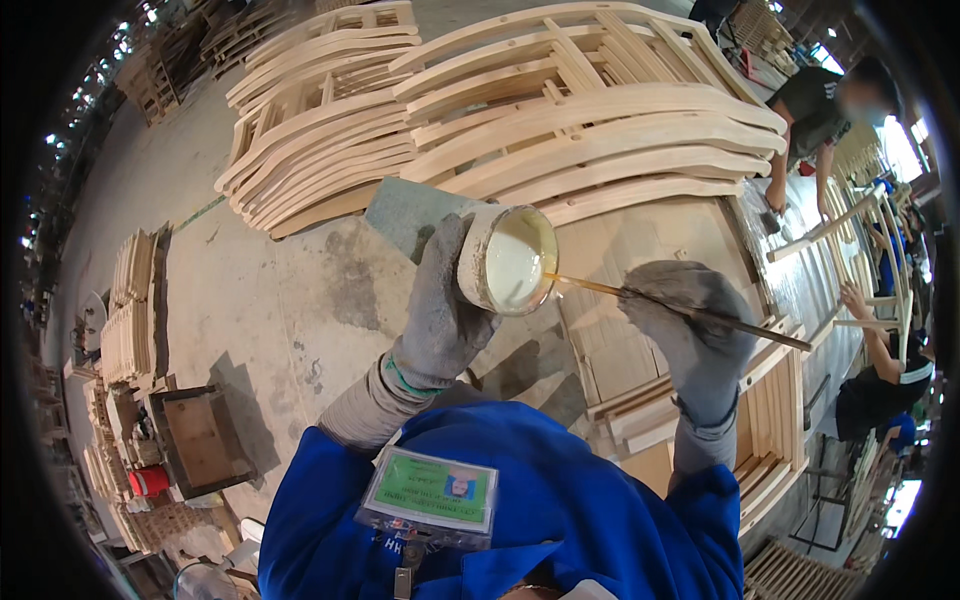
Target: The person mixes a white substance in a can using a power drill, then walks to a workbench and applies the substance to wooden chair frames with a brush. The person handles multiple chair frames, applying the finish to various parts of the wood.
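Grey-gloved, the left hand (440,310) is clenched round a small pot of creamy white glue (507,260), held tilted at chest height over the concrete floor (290,300). To its right, the right hand (690,335) pinches a thin wooden stick (680,308) whose tip rests at the pot's rim. I would keep the pot steadier and more level, dip shallowly, and wipe excess on the rim before moving over the stacked pale wooden frames (700,400).
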Available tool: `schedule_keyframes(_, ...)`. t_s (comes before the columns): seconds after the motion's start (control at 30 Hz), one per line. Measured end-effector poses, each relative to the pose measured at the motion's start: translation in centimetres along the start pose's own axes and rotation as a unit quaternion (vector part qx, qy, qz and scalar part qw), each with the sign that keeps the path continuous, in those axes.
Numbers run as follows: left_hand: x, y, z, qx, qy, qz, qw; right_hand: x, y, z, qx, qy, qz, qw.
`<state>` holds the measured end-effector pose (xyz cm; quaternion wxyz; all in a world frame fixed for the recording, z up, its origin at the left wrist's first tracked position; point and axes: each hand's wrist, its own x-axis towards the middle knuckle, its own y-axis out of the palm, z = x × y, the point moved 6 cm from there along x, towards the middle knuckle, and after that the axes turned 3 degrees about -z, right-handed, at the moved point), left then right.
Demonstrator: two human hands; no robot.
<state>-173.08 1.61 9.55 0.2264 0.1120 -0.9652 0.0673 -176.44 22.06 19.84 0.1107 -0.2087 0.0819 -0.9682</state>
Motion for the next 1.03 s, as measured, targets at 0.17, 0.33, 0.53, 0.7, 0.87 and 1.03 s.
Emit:
schedule_keyframes(0.17, 3.3, -1.0, 2.4, -0.598, -0.346, -0.103, 0.716, 4.1, 4.2, -2.5, -0.003, 0.011, 0.068, 0.998)
schedule_keyframes(0.33, 5.4, -2.9, 4.9, -0.170, -0.073, -0.088, 0.979, 7.6, 4.6, -7.2, 0.219, 0.121, 0.012, 0.968)
schedule_keyframes(0.53, 9.1, 0.0, 10.0, -0.106, -0.072, -0.038, 0.991, 12.1, 3.9, -15.6, 0.469, 0.251, -0.003, 0.847)
schedule_keyframes(0.7, 13.9, 1.6, 10.2, -0.127, -0.053, -0.001, 0.990, 16.9, 4.5, -17.9, 0.495, 0.324, -0.008, 0.807)
schedule_keyframes(0.87, 17.1, 3.5, 12.7, -0.017, -0.016, -0.036, 0.999, 19.5, 3.6, -21.1, 0.502, 0.314, 0.025, 0.806)
schedule_keyframes(1.03, 16.3, 2.7, 13.9, -0.011, -0.064, -0.100, 0.993, 20.9, 2.7, -22.2, 0.507, 0.325, -0.024, 0.798)
